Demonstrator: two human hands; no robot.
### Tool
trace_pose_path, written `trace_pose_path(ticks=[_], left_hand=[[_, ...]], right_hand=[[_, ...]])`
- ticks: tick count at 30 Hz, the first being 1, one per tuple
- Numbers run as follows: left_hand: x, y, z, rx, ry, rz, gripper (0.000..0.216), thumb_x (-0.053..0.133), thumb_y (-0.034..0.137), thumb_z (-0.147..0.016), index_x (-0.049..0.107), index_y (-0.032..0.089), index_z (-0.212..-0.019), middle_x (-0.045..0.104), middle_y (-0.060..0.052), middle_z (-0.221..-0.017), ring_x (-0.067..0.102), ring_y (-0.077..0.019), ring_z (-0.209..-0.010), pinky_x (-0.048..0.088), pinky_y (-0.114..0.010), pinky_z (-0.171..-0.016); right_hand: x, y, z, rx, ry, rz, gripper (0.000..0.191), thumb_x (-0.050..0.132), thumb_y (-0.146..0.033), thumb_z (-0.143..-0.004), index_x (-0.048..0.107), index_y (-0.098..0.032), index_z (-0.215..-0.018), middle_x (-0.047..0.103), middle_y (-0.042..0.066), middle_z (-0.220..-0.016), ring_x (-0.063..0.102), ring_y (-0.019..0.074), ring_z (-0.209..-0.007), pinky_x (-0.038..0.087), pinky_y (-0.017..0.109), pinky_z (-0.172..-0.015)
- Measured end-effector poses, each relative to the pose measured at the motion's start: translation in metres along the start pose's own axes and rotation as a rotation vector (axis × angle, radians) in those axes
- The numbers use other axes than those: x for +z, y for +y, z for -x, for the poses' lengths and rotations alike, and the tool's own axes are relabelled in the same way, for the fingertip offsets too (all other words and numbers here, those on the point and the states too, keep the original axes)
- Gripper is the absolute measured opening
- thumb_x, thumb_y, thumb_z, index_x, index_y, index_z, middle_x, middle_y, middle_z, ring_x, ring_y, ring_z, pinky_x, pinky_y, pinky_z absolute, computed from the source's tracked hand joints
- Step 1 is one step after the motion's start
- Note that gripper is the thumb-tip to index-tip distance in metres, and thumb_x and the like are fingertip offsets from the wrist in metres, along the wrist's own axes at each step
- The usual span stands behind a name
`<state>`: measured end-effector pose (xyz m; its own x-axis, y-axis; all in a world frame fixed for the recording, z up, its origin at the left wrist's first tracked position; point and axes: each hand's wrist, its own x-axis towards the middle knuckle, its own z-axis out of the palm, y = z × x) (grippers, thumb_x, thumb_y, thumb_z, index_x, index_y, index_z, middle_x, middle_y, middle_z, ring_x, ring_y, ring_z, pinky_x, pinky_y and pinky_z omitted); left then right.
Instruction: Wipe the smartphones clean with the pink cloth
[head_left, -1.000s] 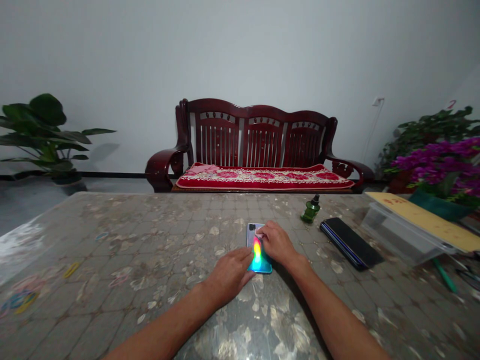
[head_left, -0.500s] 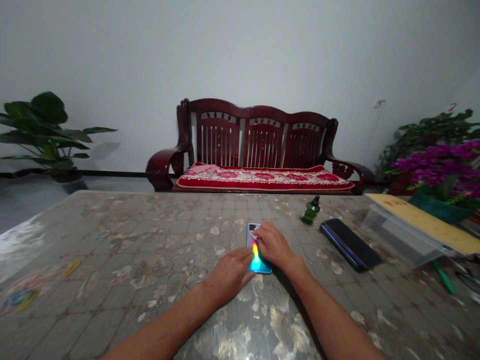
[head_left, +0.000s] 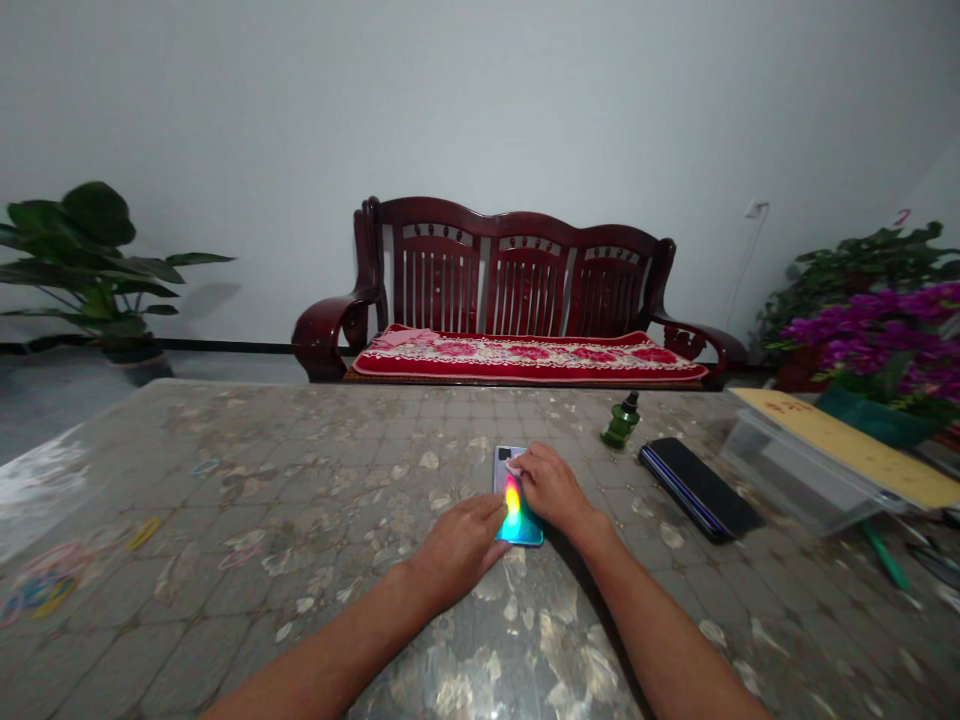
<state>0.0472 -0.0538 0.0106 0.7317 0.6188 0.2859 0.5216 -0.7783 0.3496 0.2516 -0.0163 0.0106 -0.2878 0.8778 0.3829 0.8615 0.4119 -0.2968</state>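
A smartphone [head_left: 529,530] lies on the table with its back up, a dark camera block at its far left corner and a rainbow glare down its shiny back. My left hand [head_left: 463,540] grips its left edge, fingers together, and holds it against the table. Over the far right half of the phone is my right hand [head_left: 553,485], fingers bent and closed on a small pale pinkish cloth [head_left: 512,466] pressed to the phone's back. Most of the cloth is hidden under the fingers.
To the right stand a green bottle [head_left: 621,420], a dark wallet-like case [head_left: 701,490] and a clear plastic box [head_left: 802,470] under a yellow board [head_left: 847,445]. Rubber bands [head_left: 52,580] lie at the left. Behind the patterned table [head_left: 300,440] is a wooden bench [head_left: 525,270].
My right hand has shifted slightly to the right with the cloth, baring more of the phone's camera block. My left hand stays in place on the phone.
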Motion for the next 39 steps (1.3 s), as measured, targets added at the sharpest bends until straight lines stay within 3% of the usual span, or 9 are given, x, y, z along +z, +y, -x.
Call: trace_pose_path(ticks=[5,13,20,29,35,39], left_hand=[[0.0,0.001,0.0,-0.033,-0.016,-0.016,0.025,0.062,0.018,-0.091,0.059,0.02,-0.116,0.066,-0.009,-0.121,0.064,-0.0252,-0.11,0.051,-0.039,-0.097],[0.001,0.0,0.001,0.011,0.005,-0.015,0.03,0.065,0.016,-0.089,0.059,0.019,-0.118,0.067,-0.011,-0.122,0.064,-0.0253,-0.112,0.05,-0.038,-0.099],[-0.002,0.002,0.0,-0.019,-0.019,-0.02,0.032,0.065,0.016,-0.089,0.058,0.019,-0.12,0.066,-0.011,-0.124,0.063,-0.0259,-0.114,0.05,-0.04,-0.1],[-0.002,0.003,-0.001,-0.009,-0.016,-0.059,0.028,0.067,0.018,-0.09,0.059,0.017,-0.117,0.067,-0.011,-0.123,0.064,-0.0263,-0.112,0.051,-0.04,-0.099],[0.006,0.002,0.002,0.046,0.082,-0.083,0.025,0.065,0.019,-0.092,0.061,0.019,-0.117,0.068,-0.01,-0.121,0.064,-0.0254,-0.113,0.051,-0.04,-0.1],[0.009,0.002,0.002,0.064,0.095,-0.108,0.014,0.064,0.02,-0.092,0.066,0.018,-0.106,0.071,-0.01,-0.114,0.067,-0.0251,-0.106,0.054,-0.039,-0.096]], right_hand=[[-0.01,-0.008,0.009,-0.042,-0.073,-0.021,0.02,0.056,-0.005,-0.081,0.071,-0.019,-0.082,0.06,0.003,-0.081,0.056,0.0163,-0.081,0.042,0.025,-0.073],[-0.007,0.001,0.002,0.147,0.018,0.088,0.028,0.053,-0.005,-0.085,0.072,-0.018,-0.101,0.064,0.008,-0.092,0.058,0.0192,-0.089,0.045,0.027,-0.079],[-0.015,-0.01,0.012,-0.016,-0.098,0.015,0.014,0.06,-0.008,-0.08,0.07,-0.018,-0.079,0.063,0.003,-0.081,0.057,0.0149,-0.074,0.041,0.024,-0.068],[0.0,-0.011,0.0,-0.027,0.018,0.055,0.028,0.053,-0.007,-0.088,0.072,-0.02,-0.103,0.064,0.007,-0.095,0.058,0.0192,-0.093,0.045,0.027,-0.083],[-0.004,-0.016,0.005,-0.157,-0.069,-0.007,0.023,0.058,-0.004,-0.076,0.072,-0.02,-0.084,0.063,0.003,-0.082,0.058,0.0174,-0.082,0.043,0.025,-0.073],[-0.002,-0.014,0.004,-0.093,-0.022,0.007,0.026,0.056,-0.004,-0.079,0.073,-0.021,-0.09,0.064,0.004,-0.087,0.058,0.0178,-0.086,0.043,0.025,-0.076]])
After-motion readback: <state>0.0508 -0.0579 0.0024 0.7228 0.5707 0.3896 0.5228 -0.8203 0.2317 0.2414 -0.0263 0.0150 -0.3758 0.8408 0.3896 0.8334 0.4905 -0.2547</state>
